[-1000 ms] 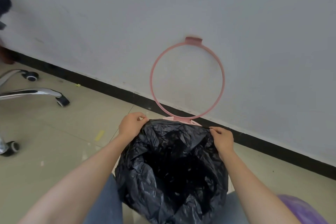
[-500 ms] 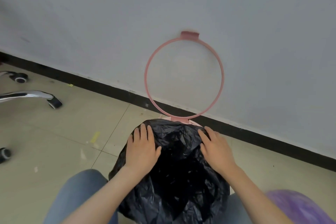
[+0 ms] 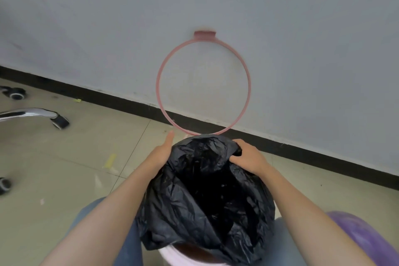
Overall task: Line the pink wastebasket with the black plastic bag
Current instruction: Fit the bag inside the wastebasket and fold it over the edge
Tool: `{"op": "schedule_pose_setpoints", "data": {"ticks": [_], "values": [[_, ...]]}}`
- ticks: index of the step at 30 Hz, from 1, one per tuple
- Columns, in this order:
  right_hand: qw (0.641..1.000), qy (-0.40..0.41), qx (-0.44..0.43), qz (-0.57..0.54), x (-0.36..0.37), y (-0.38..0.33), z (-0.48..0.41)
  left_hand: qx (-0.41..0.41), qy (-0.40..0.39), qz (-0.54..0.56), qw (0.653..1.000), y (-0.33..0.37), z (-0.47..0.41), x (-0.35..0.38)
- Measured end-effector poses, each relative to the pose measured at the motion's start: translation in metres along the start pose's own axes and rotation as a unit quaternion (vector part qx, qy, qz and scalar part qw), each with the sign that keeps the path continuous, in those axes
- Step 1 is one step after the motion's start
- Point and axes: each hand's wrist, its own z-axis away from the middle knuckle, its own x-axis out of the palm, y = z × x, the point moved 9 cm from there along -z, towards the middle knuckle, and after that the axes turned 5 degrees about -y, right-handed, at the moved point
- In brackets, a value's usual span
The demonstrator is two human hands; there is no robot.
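A pale grey wall [image 3: 108, 17] with a black baseboard [image 3: 323, 153] meets a beige tiled floor [image 3: 64, 157]. The left hand [image 3: 160, 153] lies flat and open against the far-left outside of the black plastic bag [image 3: 205, 201]. The right hand [image 3: 246, 158] grips the bag's far edge, fingers curled over it. The bag drapes over the pink wastebasket [image 3: 177, 258], between the person's knees. A pink ring [image 3: 158, 84] stands upright behind it.
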Motion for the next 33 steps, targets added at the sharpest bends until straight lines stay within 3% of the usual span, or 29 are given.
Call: {"op": "schedule_pose_setpoints", "data": {"ticks": [2,4,6,8,11,13,16,20,23,27,30,32,33], "values": [[0.997,-0.003,-0.003,-0.074,-0.004,0.002,0.005,-0.015,-0.044,0.123,0.991,-0.011,0.005,0.003],[0.991,0.043,-0.007,-0.125,-0.015,0.008,0.022,0.014,0.015,0.157,0.987,-0.016,0.016,-0.011],[0.986,0.127,-0.019,-0.103,-0.028,0.017,0.045,0.079,0.124,0.076,0.986,-0.019,0.034,-0.03],[0.986,0.147,-0.015,-0.077,-0.026,0.027,0.065,0.128,0.153,-0.009,0.98,-0.023,0.061,-0.029],[0.986,0.077,-0.001,-0.145,0.004,0.039,0.08,0.144,0.092,0.035,0.985,-0.041,0.088,0.0],[0.967,0.1,0.01,-0.236,0.016,0.048,0.087,0.156,0.068,0.132,0.977,-0.051,0.102,0.016],[0.928,0.138,0.032,-0.344,0.019,0.055,0.09,0.146,0.099,0.243,0.954,-0.068,0.103,0.017],[0.91,0.158,0.037,-0.382,0.016,0.055,0.077,0.124,0.107,0.326,0.931,-0.069,0.083,0.009],[0.9,0.191,0.058,-0.387,0.014,0.056,0.058,0.145,0.103,0.33,0.927,-0.052,0.071,0.003],[0.904,0.215,0.072,-0.363,0.007,0.043,0.035,0.172,0.114,0.253,0.945,-0.035,0.06,-0.011],[0.939,0.313,0.051,-0.132,-0.012,0.025,0.056,0.268,0.138,0.108,0.948,-0.02,0.079,-0.022],[0.915,0.394,-0.082,0.031,-0.01,-0.009,0.09,0.344,0.159,-0.1,0.92,-0.015,0.097,-0.019],[0.901,0.392,-0.167,0.082,0.003,-0.027,0.106,0.356,0.155,-0.209,0.897,-0.017,0.099,-0.013]]}}
